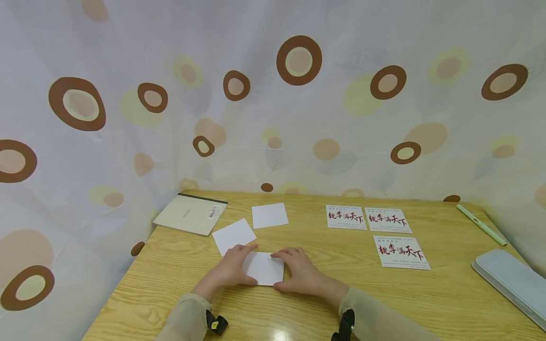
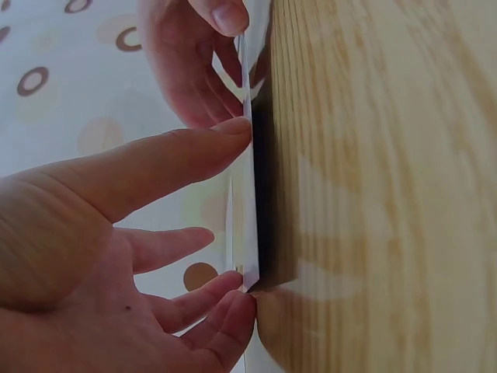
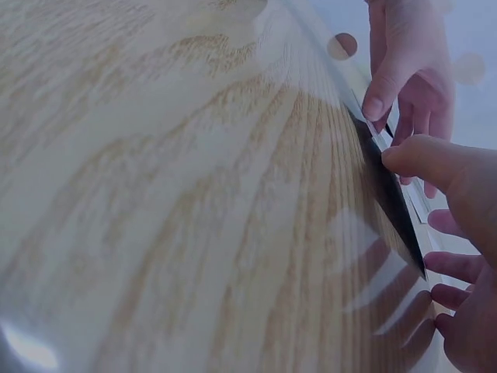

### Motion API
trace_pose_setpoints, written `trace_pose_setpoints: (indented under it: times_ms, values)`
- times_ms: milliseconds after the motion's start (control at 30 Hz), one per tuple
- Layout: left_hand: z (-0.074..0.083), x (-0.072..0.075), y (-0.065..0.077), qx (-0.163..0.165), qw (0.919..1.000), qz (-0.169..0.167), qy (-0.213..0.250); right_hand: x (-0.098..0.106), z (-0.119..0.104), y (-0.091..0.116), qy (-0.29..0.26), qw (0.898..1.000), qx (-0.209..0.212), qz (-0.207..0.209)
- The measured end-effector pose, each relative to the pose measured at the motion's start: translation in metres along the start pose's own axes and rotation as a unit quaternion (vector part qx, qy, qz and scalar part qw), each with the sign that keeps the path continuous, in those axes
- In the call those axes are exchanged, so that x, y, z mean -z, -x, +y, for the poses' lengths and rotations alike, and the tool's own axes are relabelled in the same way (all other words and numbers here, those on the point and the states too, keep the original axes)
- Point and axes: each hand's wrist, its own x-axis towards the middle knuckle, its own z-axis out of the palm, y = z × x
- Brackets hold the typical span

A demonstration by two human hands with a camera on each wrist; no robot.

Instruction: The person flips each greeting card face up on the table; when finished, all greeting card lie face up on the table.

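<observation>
A blank white card lies between my two hands near the front of the wooden table. My left hand grips its left side, thumb at the near edge and fingers toward the far edge. On the right side, my right hand holds it likewise, thumb near and index finger at the far corner. Seen edge-on in the left wrist view, the card has a dark shadow along the tabletop beside it. Just beyond the left hand lies a second blank card, and a third blank card sits farther back.
Three cards with red writing lie to the right: one card, another beside it, and one nearer. A cream notebook is at back left. A green pen and a pale case lie along the right edge.
</observation>
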Motion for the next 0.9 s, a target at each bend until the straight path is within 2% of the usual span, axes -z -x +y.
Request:
trace_pose_setpoints:
  times_ms: [233,600,900]
  values:
    - [0.002,-0.0003,0.0025,-0.016,0.9998,-0.006,-0.015,0.0018,0.0014,0.0002,-0.007,1.0,0.0,0.0]
    - [-0.001,0.0028,0.0045,-0.006,0.9995,-0.029,0.008,0.002,0.0067,0.0033,-0.01,1.0,0.013,-0.018]
    - [-0.0016,0.0054,0.0047,-0.009,0.9991,-0.034,0.025,0.0056,0.0059,0.0065,-0.04,0.999,-0.005,-0.009]
